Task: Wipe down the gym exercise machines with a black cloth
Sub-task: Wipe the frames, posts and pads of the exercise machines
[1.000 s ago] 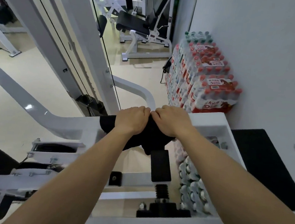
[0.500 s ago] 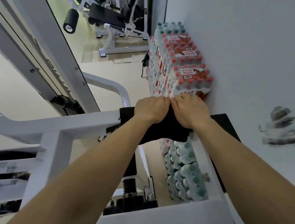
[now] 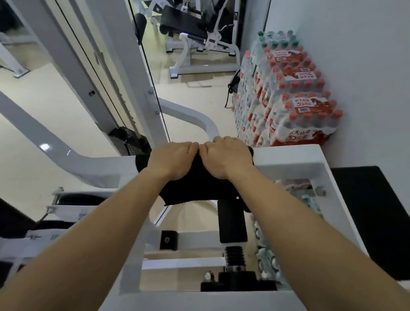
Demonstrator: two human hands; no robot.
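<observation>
A black cloth [image 3: 196, 186] is draped over the horizontal white bar of the exercise machine [image 3: 290, 158] in front of me. My left hand [image 3: 171, 160] and my right hand [image 3: 226, 157] sit side by side on top of it, knuckles up, fingers curled over the far edge of the cloth and bar. The cloth hangs down below the bar between my forearms. The white bar runs on to the left [image 3: 94, 165] and bends away.
Stacked packs of water bottles [image 3: 295, 101] stand against the white wall [image 3: 368, 58] on the right. A black pad [image 3: 372, 214] lies at right. The weight stack uprights and cables [image 3: 123, 56] rise at left. Another white machine [image 3: 197, 35] stands beyond.
Both hands with the cloth slid right along the bar half a second ago and are now back nearer the left. The view has swung with them.
</observation>
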